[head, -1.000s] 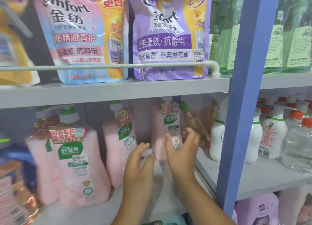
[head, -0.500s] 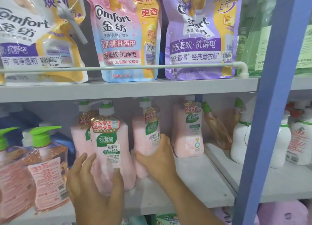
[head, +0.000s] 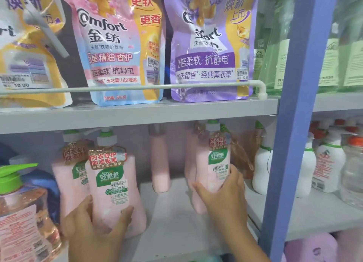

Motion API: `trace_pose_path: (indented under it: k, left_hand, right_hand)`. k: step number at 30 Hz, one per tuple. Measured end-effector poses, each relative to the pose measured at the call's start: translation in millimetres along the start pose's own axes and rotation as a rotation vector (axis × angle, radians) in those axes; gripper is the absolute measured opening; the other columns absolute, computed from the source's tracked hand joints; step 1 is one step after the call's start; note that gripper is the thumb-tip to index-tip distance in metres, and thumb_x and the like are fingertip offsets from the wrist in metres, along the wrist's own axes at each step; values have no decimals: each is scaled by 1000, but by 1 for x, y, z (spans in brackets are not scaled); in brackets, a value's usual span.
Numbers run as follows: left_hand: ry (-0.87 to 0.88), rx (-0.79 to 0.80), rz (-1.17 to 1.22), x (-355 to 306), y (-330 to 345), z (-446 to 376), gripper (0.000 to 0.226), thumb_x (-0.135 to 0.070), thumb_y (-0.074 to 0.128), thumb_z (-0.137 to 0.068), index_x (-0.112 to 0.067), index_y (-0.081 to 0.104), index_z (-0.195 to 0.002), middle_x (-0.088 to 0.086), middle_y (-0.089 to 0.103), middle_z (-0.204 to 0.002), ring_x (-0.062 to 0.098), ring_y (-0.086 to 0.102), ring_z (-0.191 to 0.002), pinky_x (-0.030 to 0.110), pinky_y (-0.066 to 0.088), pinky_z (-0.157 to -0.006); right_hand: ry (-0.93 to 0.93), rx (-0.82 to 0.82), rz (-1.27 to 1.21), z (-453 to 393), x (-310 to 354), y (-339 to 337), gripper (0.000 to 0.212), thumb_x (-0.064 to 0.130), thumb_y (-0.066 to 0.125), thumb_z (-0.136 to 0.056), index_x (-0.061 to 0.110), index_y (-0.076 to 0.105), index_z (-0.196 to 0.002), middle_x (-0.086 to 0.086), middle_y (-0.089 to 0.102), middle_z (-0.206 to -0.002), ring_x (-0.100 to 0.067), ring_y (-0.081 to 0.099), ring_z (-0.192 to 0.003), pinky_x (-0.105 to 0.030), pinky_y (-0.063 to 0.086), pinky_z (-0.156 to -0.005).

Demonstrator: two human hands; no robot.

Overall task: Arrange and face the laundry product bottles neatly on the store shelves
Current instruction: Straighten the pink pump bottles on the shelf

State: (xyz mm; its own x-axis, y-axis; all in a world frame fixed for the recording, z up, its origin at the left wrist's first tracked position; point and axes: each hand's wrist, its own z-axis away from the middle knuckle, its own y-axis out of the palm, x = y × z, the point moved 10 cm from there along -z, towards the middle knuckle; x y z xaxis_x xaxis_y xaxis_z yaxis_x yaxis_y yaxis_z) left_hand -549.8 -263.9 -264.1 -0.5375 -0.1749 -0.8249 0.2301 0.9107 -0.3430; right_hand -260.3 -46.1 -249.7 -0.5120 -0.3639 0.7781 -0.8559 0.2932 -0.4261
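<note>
1. The left hand [head: 92, 228] grips the front pink bottle [head: 115, 193] low on its body, thumb curled across the label side and fingers wrapped behind; the bottle stands upright near the front edge of the lower shelf [head: 172, 222], label facing out.
2. A second pink bottle [head: 68, 175] stands just behind it, towards the left.
3. The right hand [head: 225, 195] clasps another pink bottle [head: 214, 163] near its base, fingers curled round its right side; it stands further back, label outward.
4. A narrow pink bottle [head: 160, 163] stands edge-on near the back, between the two held ones.
5. Bare shelf lies open between the hands, from the front edge back to the narrow bottle.
6. White bottles [head: 261, 167] crowd the right end by the blue post [head: 290, 124].
</note>
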Motion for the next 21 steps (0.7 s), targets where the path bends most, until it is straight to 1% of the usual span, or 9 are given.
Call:
trace_pose_path:
  k: [1,3,4,7,10,11,14,17,21]
  left_hand:
    - [-34,1,79,1,2,4,110,-73,88,-37,-22,57,-130,5,64,-129,32,61,-113,51,54,-95]
    - [-86,30,192,5,7,5,99,-44,102,-49,-25,51,-132,-3,66,-124,27,62,-110,47,50,-98]
    - [-99,56,234,7,8,3,94,-36,102,-51,-26,50,-129,-3,68,-120,26,64,-108,47,50,-99]
    - [-122,137,303,12,13,-7,88,-37,96,-45,-32,49,-119,-8,71,-109,23,69,-103,46,54,-98]
    - [-84,197,339,2,21,-5,77,-19,99,-53,-28,52,-113,-21,71,-92,7,66,-98,14,56,-77]
    - [-72,216,338,-2,24,-2,74,-17,99,-53,-28,53,-110,-26,72,-91,3,66,-97,12,55,-75]
    - [-36,242,359,-11,32,4,70,-27,98,-48,-42,55,-102,-28,72,-99,2,72,-91,30,58,-86]
    - [18,301,346,-23,38,12,65,-31,97,-54,-48,55,-100,-44,65,-100,-13,69,-88,26,53,-83]
    - [52,374,272,-35,45,21,65,-34,96,-62,-54,54,-108,-48,62,-105,-19,65,-91,18,51,-79]
  right_hand:
    - [4,-1,2,-1,-2,1,111,65,85,-60,22,32,-147,2,48,-133,-24,49,-121,-41,50,-92]
    - [19,-6,5,-4,-4,1,111,64,86,-61,23,31,-148,3,48,-133,-24,50,-121,-38,46,-88]
    - [26,-15,6,-6,-6,1,110,65,86,-60,24,31,-147,3,49,-132,-24,51,-119,-38,46,-87]
    - [37,-32,7,-10,-11,2,109,69,84,-56,26,34,-143,4,54,-127,-25,55,-113,-41,50,-87]
    - [49,-48,3,-12,-13,1,107,72,82,-55,28,36,-142,5,57,-124,-24,57,-110,-44,52,-89]
    - [48,-52,0,-12,-12,2,107,72,82,-56,28,36,-142,5,57,-124,-25,57,-110,-44,52,-89]
    - [50,-47,-11,-14,-13,3,109,73,82,-56,29,34,-143,4,55,-124,-26,57,-112,-46,52,-90]
    - [66,-12,-33,-16,-16,8,113,77,78,-51,30,33,-143,4,54,-125,-26,57,-113,-50,53,-91]
    - [95,41,-122,-12,-17,8,118,80,75,-53,29,30,-149,1,52,-133,-25,53,-122,-51,51,-98]
